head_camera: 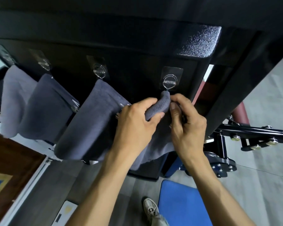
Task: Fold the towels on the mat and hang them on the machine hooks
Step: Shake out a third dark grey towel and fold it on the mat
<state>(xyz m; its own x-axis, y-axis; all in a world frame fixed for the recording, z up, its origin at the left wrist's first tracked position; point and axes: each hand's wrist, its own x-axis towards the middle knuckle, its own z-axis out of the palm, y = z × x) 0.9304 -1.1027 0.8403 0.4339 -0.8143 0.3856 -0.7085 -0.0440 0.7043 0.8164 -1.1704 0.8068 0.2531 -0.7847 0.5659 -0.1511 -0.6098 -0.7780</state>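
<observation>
Both hands, left (136,123) and right (186,123), pinch the grey towel (158,106) under the hook (169,82).

Grey floor (260,98) below, with a blue mat (183,204) lying flat on it, a white shoe (150,209) just beside the mat, and the black machine (137,46) standing there.

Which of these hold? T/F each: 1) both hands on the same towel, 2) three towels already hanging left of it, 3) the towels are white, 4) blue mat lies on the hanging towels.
1) Both the left hand and right hand grip the grey towel at the rightmost hook: true.
2) Three hung towels to its left: true.
3) White towels: false, they are grey.
4) False: the blue mat lies on the floor.
</observation>
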